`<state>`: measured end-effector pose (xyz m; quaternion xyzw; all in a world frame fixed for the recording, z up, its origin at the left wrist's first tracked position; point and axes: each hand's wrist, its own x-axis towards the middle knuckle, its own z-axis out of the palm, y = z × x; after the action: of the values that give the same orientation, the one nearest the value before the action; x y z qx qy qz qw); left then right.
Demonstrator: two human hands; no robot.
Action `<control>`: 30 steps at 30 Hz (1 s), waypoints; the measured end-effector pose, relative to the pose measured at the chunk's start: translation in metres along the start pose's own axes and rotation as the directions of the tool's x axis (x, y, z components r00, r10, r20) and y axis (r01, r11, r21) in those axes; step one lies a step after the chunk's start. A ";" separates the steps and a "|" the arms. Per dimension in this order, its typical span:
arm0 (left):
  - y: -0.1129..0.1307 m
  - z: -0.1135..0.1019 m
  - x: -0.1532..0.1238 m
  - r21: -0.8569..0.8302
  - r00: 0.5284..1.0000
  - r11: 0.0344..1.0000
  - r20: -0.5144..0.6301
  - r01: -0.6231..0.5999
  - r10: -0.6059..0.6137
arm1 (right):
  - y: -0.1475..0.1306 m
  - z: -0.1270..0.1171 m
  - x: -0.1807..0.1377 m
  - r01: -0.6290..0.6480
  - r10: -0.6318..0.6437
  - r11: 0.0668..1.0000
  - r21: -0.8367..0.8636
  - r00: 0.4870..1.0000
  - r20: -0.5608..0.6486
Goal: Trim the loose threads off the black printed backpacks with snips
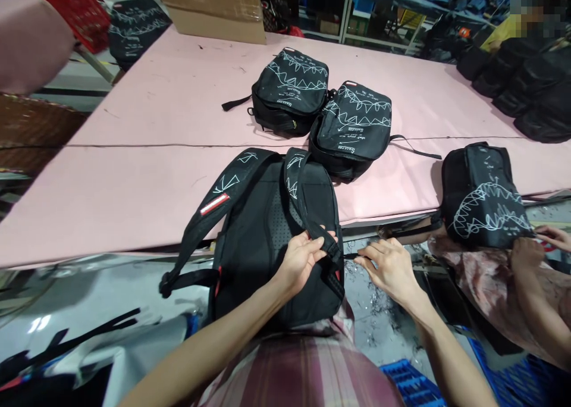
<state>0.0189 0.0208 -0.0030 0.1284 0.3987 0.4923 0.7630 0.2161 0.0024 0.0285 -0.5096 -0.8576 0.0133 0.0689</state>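
Note:
A black backpack rests against the table edge and my lap, its back panel and two shoulder straps facing up. White line drawings mark the straps, and the left shoulder strap carries a red and white label. My left hand is closed on the lower end of the right shoulder strap, by its black buckle. To the right of the bag, my right hand pinches a thin black webbing strap that runs out from that buckle. My fingers partly hide the buckle.
Two black backpacks with white drawings lie on the pink table. A cardboard box stands at the back. On the right, a co-worker's hands are at another backpack. Dark bags are stacked behind; blue crates sit below.

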 end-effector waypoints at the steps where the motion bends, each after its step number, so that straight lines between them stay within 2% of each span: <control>1: 0.000 0.000 0.000 0.003 1.000 1.000 0.005 -0.006 0.006 | 0.000 -0.001 0.000 -0.003 0.003 1.000 -0.017 1.000 0.005; 12: -0.001 0.001 -0.001 0.005 1.000 1.000 0.030 -0.007 0.007 | 0.001 -0.006 -0.001 0.027 -0.028 0.999 -0.016 1.000 -0.013; 17: 0.001 -0.002 0.004 -0.074 0.994 0.992 -0.026 0.104 -0.106 | 0.002 0.005 -0.002 0.065 -0.058 0.995 0.077 0.994 -0.089; 21: 0.001 -0.004 0.007 -0.156 0.979 0.973 -0.083 0.170 -0.185 | 0.001 0.017 -0.003 0.057 -0.023 0.978 0.201 0.986 -0.164; 30: -0.004 -0.006 0.012 -0.207 0.961 0.955 -0.132 0.213 -0.243 | -0.006 0.034 -0.011 0.009 0.056 0.967 0.254 0.967 -0.247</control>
<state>0.0198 0.0275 -0.0148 -0.0310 0.4205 0.4453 0.7899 0.2112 -0.0085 -0.0053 -0.5043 -0.8270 0.0587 0.2416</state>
